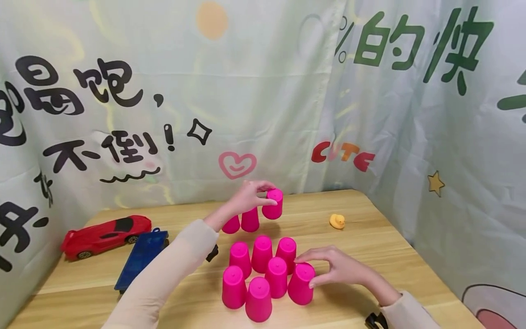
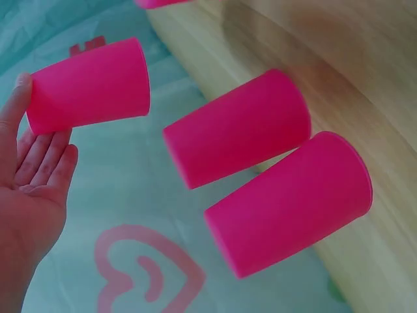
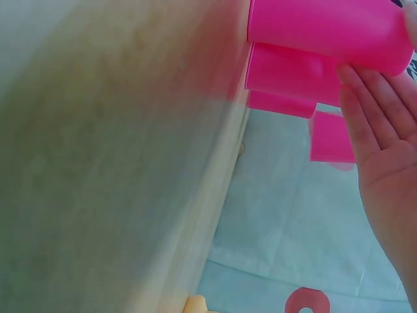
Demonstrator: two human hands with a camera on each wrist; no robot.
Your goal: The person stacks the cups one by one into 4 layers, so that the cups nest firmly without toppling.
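Observation:
My left hand [image 1: 248, 197] holds an upside-down pink cup [image 1: 273, 209] by its narrow end, thumb on one side and fingers on the other. That cup [image 2: 91, 85] is raised off the table, to the right of two more upturned cups [image 1: 250, 220] at the back. Nearer, several pink cups [image 1: 259, 299] stand upside down in a close cluster. At the cluster's right end, my right hand [image 1: 343, 267] pinches one cup [image 1: 301, 288] near its top between thumb and fingers; it appears to stand on the table.
On the wooden table's left are a red toy car [image 1: 107, 236] and a blue toy with a flat bed [image 1: 141, 258]. A yellow toy duck [image 1: 337, 221] sits at the back right. Printed cloth [image 1: 263, 109] hangs behind and beside the table.

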